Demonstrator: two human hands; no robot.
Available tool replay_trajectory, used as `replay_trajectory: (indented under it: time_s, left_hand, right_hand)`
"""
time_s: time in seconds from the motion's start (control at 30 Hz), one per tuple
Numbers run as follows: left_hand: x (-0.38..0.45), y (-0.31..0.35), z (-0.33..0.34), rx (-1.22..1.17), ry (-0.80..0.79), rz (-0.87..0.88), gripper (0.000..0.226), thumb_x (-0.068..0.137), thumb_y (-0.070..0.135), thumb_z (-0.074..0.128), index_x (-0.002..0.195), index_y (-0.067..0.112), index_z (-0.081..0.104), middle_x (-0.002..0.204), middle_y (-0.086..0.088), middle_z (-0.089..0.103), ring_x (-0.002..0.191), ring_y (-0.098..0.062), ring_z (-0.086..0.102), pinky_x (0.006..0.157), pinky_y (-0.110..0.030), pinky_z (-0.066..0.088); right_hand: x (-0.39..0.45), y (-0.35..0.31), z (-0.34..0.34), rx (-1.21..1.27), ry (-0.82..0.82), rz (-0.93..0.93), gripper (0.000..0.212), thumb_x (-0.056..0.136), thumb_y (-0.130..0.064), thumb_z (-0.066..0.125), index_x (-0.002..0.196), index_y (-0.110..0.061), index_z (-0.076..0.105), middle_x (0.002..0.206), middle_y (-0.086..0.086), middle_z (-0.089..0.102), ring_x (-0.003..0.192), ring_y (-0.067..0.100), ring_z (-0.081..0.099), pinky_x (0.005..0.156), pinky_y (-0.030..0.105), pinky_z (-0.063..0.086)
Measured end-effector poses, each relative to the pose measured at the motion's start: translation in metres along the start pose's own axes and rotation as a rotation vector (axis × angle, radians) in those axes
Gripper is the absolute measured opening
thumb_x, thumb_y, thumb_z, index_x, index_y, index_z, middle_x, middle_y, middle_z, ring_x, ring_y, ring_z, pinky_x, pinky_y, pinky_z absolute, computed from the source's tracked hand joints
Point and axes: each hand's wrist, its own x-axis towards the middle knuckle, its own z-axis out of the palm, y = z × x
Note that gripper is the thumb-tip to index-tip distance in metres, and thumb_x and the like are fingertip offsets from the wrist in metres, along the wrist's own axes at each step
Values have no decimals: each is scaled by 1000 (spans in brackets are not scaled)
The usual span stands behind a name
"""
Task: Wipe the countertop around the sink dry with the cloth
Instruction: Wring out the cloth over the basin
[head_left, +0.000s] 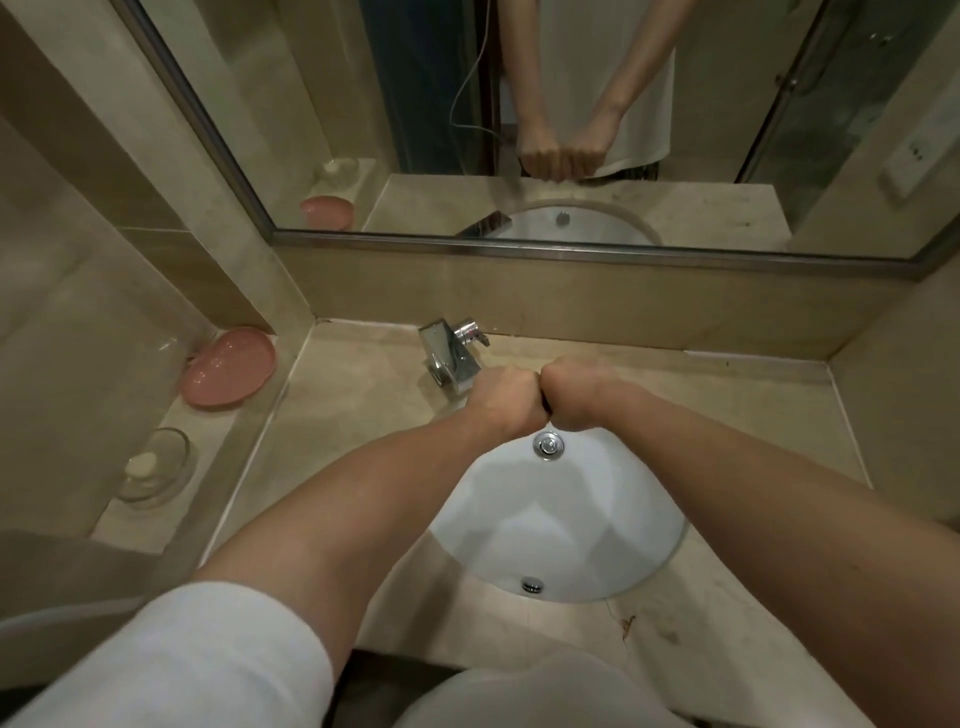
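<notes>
Both fists meet knuckle to knuckle at frame centre, above the far rim of the sink (613, 561). Left hand (506, 397) and right hand (569, 395) each have the fingers curled tight. A thin dark sliver shows in the seam between them, the cloth (544, 407) as far as can be judged; almost all of it is hidden inside the fists. The mirror (363, 130) across the upper frame shows the same two fists from the front, with a dark strip hanging just under them. So: each grip clamped on the cloth, held over the basin, off the bench (343, 395).

Containers:
- Sink, white round bowl, lower centre. Holds no standing water that I can see. Chrome drain plug (548, 446) near the far side, small overflow fitting (532, 585) on the near wall.
- Pink dish (228, 366), left of centre, on the raised ledge (150, 519) against the wall. Nothing visible in it.
- Clear glass dish (156, 465), lower on the left of the same ledge, holds a pale piece of soap (141, 464).

Chrome tap (452, 353) stands on the bench behind the sink, just left of the left fist. Dark specks mark the bench at lower right, near the basin rim.
</notes>
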Motion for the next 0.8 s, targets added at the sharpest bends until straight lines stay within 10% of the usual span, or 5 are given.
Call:
replay_trajectory:
  time_s: [0.43,0.6,0.8]
  left_hand:
    - [0,3,-3,-35,-215,138,13,81,29,64,94,26,63,82,0,65,75,-25,59,52,-26,34]
    - [-11,-8,-10,-734,-352,-56,34,79,14,74,105,29,58,68,2,60,53,-16,61,48,-22,44]
    - [-46,-14,-43,-1335,-766,-202,19,88,14,72,102,8,60,86,-6,67,87,-21,72,54,-19,53]
  right_hand:
    - [-11,6,40,505,-80,172,8,75,-14,65,72,-17,58,69,3,61,71,26,59,57,30,41]
    - [-36,15,52,623,346,123,45,81,-19,70,118,-19,44,106,4,61,88,29,60,64,35,45]
    - [-79,51,65,85,866,-373,92,71,5,75,151,-15,34,157,11,32,138,32,42,111,44,41]
